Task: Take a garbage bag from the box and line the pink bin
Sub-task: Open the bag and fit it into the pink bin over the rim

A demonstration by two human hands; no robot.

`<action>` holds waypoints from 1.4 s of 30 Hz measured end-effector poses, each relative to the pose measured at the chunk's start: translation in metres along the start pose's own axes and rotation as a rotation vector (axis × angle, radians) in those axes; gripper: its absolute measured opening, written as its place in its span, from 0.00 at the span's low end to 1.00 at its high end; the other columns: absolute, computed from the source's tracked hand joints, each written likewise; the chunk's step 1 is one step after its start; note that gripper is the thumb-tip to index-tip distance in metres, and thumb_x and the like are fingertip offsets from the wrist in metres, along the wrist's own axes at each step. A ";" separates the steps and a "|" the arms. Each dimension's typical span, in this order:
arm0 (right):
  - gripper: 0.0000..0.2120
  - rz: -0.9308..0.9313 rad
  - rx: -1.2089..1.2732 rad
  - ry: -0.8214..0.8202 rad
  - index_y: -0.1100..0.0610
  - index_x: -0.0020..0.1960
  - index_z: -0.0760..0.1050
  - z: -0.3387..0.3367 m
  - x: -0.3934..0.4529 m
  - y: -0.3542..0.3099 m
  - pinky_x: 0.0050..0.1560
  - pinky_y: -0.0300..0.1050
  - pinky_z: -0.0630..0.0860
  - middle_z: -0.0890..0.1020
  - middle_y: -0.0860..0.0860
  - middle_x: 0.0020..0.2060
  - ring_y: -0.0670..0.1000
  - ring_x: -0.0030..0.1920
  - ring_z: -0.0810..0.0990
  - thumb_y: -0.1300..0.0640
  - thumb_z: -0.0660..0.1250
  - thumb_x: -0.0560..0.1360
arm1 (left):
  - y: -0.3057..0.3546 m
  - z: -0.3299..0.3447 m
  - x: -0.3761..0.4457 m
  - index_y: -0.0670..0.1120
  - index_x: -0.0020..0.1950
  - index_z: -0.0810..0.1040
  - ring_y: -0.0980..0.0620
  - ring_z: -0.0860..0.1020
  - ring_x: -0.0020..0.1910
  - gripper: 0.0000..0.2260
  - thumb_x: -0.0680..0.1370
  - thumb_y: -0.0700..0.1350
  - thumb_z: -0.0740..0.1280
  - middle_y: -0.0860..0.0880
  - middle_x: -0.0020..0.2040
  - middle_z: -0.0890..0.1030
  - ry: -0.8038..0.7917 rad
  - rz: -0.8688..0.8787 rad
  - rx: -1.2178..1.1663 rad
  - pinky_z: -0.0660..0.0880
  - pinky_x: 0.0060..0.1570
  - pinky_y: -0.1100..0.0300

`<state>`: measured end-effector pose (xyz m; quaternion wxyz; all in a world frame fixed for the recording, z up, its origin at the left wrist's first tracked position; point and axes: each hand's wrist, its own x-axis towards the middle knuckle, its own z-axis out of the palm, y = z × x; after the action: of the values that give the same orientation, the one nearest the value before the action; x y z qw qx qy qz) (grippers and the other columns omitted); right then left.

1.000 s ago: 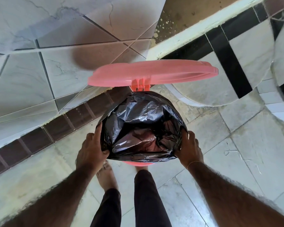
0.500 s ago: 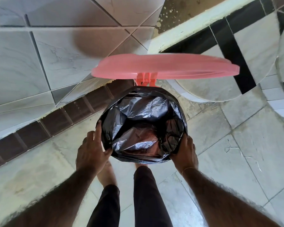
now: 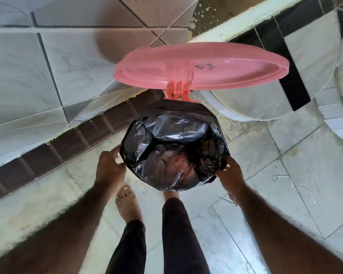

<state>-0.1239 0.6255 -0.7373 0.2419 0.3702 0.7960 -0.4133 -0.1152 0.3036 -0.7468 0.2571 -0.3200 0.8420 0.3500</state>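
The pink bin stands on the floor in front of me with its round lid (image 3: 202, 66) swung up on the hinge (image 3: 178, 91). A black garbage bag (image 3: 174, 147) sits inside and is folded out over the rim, hiding the bin's body. My left hand (image 3: 109, 165) is at the bag's left edge, thumb and fingertips on the plastic. On the lower right edge, my right hand (image 3: 229, 175) has its fingers curled into the folded plastic. The box of bags is not in view.
A tiled wall with a dark brown skirting strip (image 3: 67, 143) runs close behind and left of the bin. Rounded tiled steps with black bands (image 3: 285, 86) rise at the right. My bare foot (image 3: 127, 204) and dark trouser legs (image 3: 174, 234) stand just before the bin.
The bag's front edge has come down over the rim, covering the pink strip seen a second ago. Both hands have slid slightly lower along the sides. The lid's underside now shows.
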 end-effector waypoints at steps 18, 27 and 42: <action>0.22 -0.691 -0.546 0.270 0.55 0.65 0.70 0.038 -0.001 -0.099 0.60 0.58 0.74 0.74 0.57 0.62 0.61 0.59 0.73 0.56 0.68 0.72 | 0.101 0.011 -0.005 0.44 0.73 0.63 0.45 0.68 0.67 0.25 0.76 0.46 0.60 0.45 0.68 0.70 0.162 0.752 0.544 0.66 0.66 0.47; 0.34 -0.551 -0.433 0.084 0.48 0.75 0.57 0.028 0.036 -0.111 0.70 0.58 0.67 0.63 0.53 0.74 0.57 0.73 0.64 0.48 0.66 0.73 | 0.126 0.008 0.022 0.45 0.76 0.59 0.47 0.63 0.72 0.26 0.80 0.48 0.60 0.46 0.74 0.65 0.039 0.639 0.404 0.64 0.68 0.46; 0.28 -0.225 -0.296 -0.113 0.55 0.51 0.77 0.020 0.074 -0.125 0.55 0.49 0.69 0.80 0.59 0.52 0.60 0.58 0.77 0.35 0.47 0.79 | 0.148 -0.002 0.058 0.45 0.60 0.75 0.46 0.78 0.50 0.15 0.81 0.53 0.58 0.47 0.52 0.80 -0.167 0.447 0.054 0.70 0.47 0.57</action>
<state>-0.2663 0.5894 -0.7391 0.2902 0.2155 0.8696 -0.3363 -0.2602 0.3627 -0.7212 0.2505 -0.0888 0.8768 0.4006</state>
